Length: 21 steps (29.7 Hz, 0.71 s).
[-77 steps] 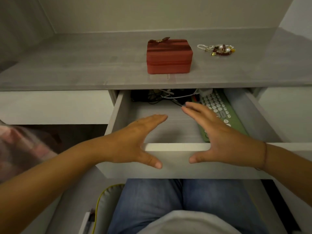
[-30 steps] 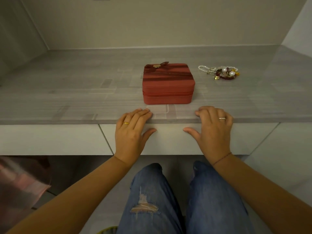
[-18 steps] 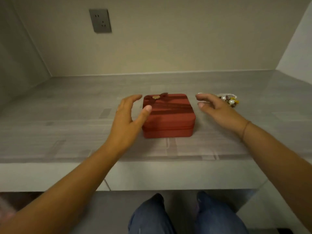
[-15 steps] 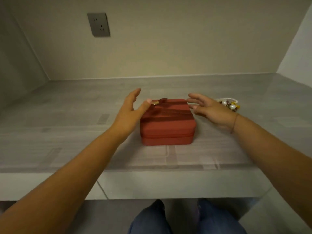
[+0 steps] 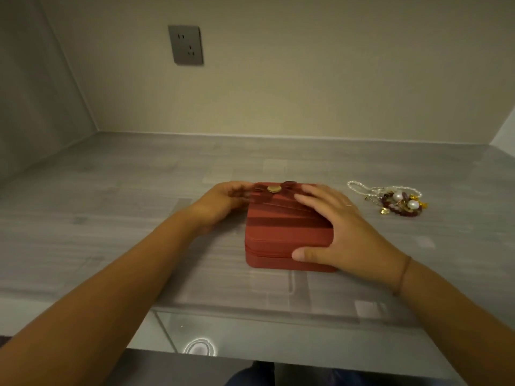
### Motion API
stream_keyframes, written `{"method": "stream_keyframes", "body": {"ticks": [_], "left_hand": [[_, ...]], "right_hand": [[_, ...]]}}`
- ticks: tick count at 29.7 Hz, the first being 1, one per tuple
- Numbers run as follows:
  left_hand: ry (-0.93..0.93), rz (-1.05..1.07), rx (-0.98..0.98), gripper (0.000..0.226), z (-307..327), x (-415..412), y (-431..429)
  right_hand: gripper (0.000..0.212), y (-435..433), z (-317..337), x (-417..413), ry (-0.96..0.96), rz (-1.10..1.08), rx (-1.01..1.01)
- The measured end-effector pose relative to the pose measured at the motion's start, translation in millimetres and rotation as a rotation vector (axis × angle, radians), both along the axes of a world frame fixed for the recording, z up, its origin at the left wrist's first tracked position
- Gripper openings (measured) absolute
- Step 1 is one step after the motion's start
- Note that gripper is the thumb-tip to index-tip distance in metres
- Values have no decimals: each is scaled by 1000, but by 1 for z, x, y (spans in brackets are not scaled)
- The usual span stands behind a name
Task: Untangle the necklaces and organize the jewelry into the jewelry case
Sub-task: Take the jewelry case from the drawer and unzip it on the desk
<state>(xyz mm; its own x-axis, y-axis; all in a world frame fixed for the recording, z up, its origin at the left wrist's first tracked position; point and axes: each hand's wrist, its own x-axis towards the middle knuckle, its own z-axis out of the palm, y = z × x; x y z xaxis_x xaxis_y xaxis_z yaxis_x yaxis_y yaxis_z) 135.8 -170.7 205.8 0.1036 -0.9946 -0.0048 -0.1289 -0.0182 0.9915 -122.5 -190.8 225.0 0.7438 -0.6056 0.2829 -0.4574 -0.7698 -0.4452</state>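
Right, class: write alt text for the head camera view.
A closed red jewelry case sits on a grey desk; the right hand lies across its lid, the left hand at its far left corner. Tangled necklaces lie on the desk to its right, untouched.

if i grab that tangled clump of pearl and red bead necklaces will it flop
The tangled clump of pearl and red bead necklaces probably lifts as one floppy bundle, since its strands interlock. The pearl strand trailing left would likely dangle.
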Motion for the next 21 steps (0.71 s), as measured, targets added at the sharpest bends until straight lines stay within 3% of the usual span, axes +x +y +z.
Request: {"method": "stream_keyframes", "body": {"ticks": [5,21], "left_hand": [[-283,80,-71,27,-8,7,-6],[-563,161,-148,12,0,23,16]], "right_hand": [[87,7,-1,3,-9,-40,-34],[79,17,-2,9,-53,-87,-88]]}}
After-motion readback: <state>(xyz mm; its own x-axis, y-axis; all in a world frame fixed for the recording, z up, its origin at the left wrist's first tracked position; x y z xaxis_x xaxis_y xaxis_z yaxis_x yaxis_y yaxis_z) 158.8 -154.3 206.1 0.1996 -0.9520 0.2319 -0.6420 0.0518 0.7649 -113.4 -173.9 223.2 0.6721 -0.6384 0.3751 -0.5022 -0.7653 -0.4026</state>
